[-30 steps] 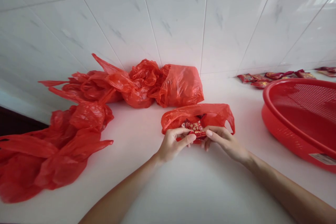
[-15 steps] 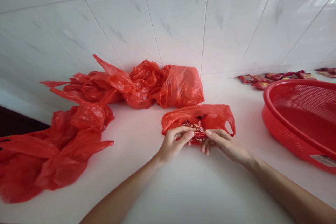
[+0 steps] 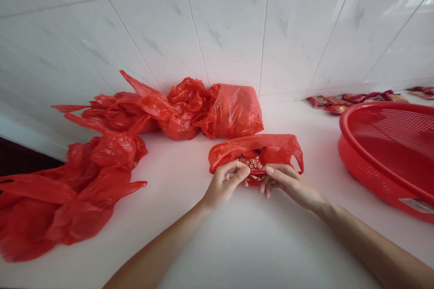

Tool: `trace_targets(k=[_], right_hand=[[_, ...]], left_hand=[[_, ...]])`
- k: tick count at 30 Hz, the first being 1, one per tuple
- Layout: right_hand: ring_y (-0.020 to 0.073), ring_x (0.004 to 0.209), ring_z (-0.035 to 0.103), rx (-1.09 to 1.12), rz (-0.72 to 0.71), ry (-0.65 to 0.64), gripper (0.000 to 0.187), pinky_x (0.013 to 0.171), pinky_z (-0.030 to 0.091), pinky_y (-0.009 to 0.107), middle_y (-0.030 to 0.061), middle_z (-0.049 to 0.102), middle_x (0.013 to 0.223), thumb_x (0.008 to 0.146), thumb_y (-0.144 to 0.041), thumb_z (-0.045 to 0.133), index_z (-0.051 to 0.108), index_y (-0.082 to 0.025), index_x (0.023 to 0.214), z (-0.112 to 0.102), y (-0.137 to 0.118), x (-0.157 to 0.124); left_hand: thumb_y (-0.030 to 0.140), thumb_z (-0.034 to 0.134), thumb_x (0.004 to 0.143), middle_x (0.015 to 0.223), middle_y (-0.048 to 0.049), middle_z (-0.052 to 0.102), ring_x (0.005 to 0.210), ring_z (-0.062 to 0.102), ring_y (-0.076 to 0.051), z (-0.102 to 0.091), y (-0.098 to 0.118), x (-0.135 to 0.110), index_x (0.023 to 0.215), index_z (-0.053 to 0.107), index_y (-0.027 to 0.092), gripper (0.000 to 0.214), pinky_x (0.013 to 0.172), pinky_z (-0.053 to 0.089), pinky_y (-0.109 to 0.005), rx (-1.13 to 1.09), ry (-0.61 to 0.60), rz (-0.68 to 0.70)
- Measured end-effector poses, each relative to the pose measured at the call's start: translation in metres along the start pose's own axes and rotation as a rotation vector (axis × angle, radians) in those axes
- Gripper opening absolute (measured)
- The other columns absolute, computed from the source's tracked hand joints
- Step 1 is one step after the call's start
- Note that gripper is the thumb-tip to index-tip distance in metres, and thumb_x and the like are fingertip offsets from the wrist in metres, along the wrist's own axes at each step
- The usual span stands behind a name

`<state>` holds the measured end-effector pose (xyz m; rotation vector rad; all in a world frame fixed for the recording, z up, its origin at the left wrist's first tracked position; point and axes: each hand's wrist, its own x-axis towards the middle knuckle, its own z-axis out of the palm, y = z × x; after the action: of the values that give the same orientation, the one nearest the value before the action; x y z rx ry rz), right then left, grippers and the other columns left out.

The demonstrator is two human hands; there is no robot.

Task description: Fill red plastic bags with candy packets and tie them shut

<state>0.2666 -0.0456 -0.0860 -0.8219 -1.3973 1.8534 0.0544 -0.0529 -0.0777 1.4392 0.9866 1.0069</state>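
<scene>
A red plastic bag [image 3: 267,150] lies flat on the white counter, directly in front of me. Its handle loop stands out on the right. My left hand [image 3: 225,181] and my right hand [image 3: 281,184] pinch its near edge from either side. A red and gold printed packet [image 3: 253,167] shows in the bag's mouth between my hands. Its lower part is hidden by the plastic and my fingers.
Crumpled red plastic bags [image 3: 190,113] heap against the white tiled wall [image 3: 217,27], and more spread at the left [image 3: 74,194]. At right sits a red plastic basket [image 3: 379,158], with several wrapped red packets [image 3: 339,103] behind it. The white counter [image 3: 257,244] ends at the left.
The printed packet shows less than before, with my fingers drawing the bag's near edge up around it. My hands have shifted only slightly.
</scene>
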Motion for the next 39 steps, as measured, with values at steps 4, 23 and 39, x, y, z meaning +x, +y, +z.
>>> trace_targets(k=[4,23,39], right_hand=[[0.0154,0.066,0.066,-0.004,-0.009,-0.014,0.045,0.069,0.053,0.03,0.0071,0.074,0.078,0.095,-0.057,0.06,0.074,-0.014,0.094,0.0,-0.0006,-0.0003],[0.0159,0.071,0.065,-0.009,-0.078,-0.004,0.037,0.07,0.054,0.031,0.0073,0.071,0.085,0.092,-0.053,0.065,0.069,-0.016,0.088,0.0038,-0.006,-0.0018],[0.0182,0.08,0.065,-0.44,-0.25,0.083,0.038,0.072,0.054,0.031,0.0062,0.072,0.095,0.088,-0.05,0.071,0.065,-0.02,0.111,0.0006,-0.001,-0.0066]], left_hand=[[0.055,0.067,0.088,0.073,0.0006,0.062,0.065,0.063,-0.013,-0.0006,-0.0022,0.001,0.08,0.066,0.017,0.039,0.069,0.053,-0.027,-0.027,0.001,0.0],[0.054,0.069,0.087,0.077,-0.0033,0.074,0.074,0.073,-0.019,0.0015,-0.0017,-0.0004,0.076,0.068,0.017,0.038,0.077,0.059,-0.034,-0.12,0.0,-0.018],[0.035,0.084,0.075,0.119,-0.0106,0.072,0.113,0.067,-0.028,0.0013,-0.0029,-0.0045,0.116,0.072,0.02,0.046,0.102,0.053,-0.043,-0.004,-0.097,-0.009]])
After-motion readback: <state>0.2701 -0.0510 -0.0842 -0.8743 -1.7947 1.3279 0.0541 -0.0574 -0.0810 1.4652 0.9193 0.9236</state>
